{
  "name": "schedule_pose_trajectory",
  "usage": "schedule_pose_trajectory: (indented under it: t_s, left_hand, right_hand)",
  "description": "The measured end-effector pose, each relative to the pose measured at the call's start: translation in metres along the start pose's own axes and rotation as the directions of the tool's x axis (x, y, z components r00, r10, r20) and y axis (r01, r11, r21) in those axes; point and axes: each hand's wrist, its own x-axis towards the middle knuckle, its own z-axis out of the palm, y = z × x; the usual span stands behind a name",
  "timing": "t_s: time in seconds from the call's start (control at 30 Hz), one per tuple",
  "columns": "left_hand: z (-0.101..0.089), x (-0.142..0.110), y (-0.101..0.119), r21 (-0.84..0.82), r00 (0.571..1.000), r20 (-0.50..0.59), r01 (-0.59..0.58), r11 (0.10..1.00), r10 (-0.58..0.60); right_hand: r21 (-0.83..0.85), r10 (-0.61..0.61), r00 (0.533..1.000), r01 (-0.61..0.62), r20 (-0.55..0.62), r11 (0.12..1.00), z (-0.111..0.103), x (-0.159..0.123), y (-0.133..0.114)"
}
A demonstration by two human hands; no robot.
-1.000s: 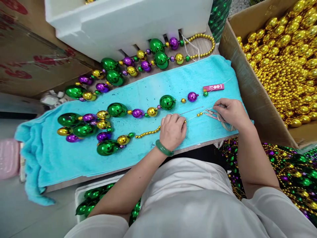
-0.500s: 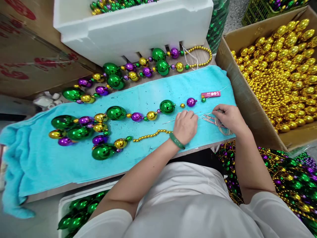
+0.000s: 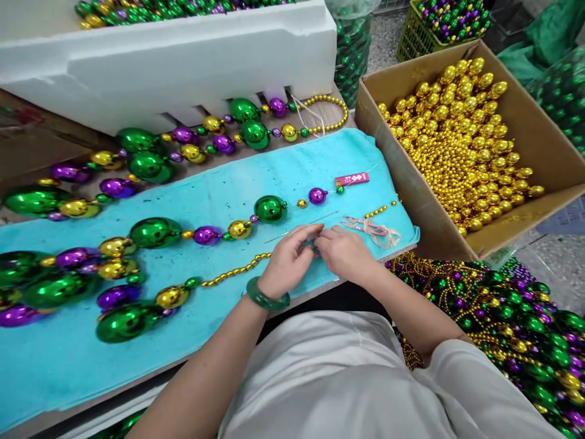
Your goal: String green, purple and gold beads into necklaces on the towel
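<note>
My left hand (image 3: pixel 291 257), with a green bangle (image 3: pixel 269 295) at its wrist, meets my right hand (image 3: pixel 343 251) over the blue towel (image 3: pixel 292 167). The fingers of both are curled and pressed together at the tips; what they pinch is hidden. A string of small gold beads (image 3: pixel 235 269) runs under my left hand, and more gold beads (image 3: pixel 378 211) show beyond my right. Just past the hands lies a thin needle-like rod (image 3: pixel 301 227). Right of them rests a thin metal tool with a pale band (image 3: pixel 372 229). Large green, purple and gold beads (image 3: pixel 269 209) lie in a row behind.
A finished-looking bead strand (image 3: pixel 194 152) lies along a white foam box (image 3: pixel 192 73) at the back. A small red packet (image 3: pixel 351 179) sits on the towel. To the right stands a cardboard box (image 3: pixel 439 244) of gold beads; below it are piled bead strands (image 3: pixel 512 329).
My right hand has moved left from the banded tool to meet my left hand. The tool now lies uncovered, and gold beads show near it. The view has shifted right.
</note>
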Motion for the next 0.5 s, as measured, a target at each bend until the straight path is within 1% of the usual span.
schedule_pose_trajectory:
  t_s: [0.07,0.13,0.17,0.23,0.3,0.33,0.4,0.47,0.5]
  left_hand:
    - [0.004,0.006,-0.002,0.073,1.0,-0.007,-0.008,0.997,0.009]
    - [0.006,0.009,-0.001,0.153,0.999,-0.02,-0.028,0.988,0.032]
    - [0.006,0.009,0.001,0.185,0.999,-0.025,-0.04,0.982,0.046]
    - [0.008,0.009,0.003,0.231,0.997,-0.035,-0.053,0.971,0.062]
    - [0.01,0.009,0.005,0.248,0.997,-0.049,-0.042,0.968,0.056]
    - [0.011,0.01,0.004,0.243,0.997,-0.059,-0.03,0.97,0.045]
    - [0.013,0.012,0.003,0.164,0.996,-0.086,0.023,0.986,-0.009]
    - [0.012,0.013,0.001,-0.046,0.986,-0.099,0.13,0.99,-0.134]
    - [0.01,0.014,0.001,-0.183,0.972,-0.089,0.198,0.963,-0.217]
  right_hand:
    - [0.06,-0.029,0.999,0.032,-0.038,0.998,-0.007,-0.007,0.009]
    - [0.109,-0.003,0.99,0.018,-0.138,0.994,-0.019,-0.017,0.027]
    - [0.118,0.042,0.979,-0.019,-0.2,0.993,-0.026,-0.022,0.038]
    - [0.102,0.183,0.931,-0.158,-0.317,0.982,-0.038,-0.031,0.064]
    - [0.064,0.289,0.882,-0.286,-0.373,0.956,-0.046,-0.038,0.089]
    - [0.045,0.31,0.874,-0.317,-0.375,0.947,-0.048,-0.041,0.099]
    - [0.027,0.313,0.879,-0.326,-0.359,0.945,-0.048,-0.044,0.113]
    - [0.032,0.293,0.885,-0.303,-0.361,0.953,-0.046,-0.046,0.119]
    - [0.039,0.287,0.882,-0.294,-0.374,0.955,-0.045,-0.046,0.12]
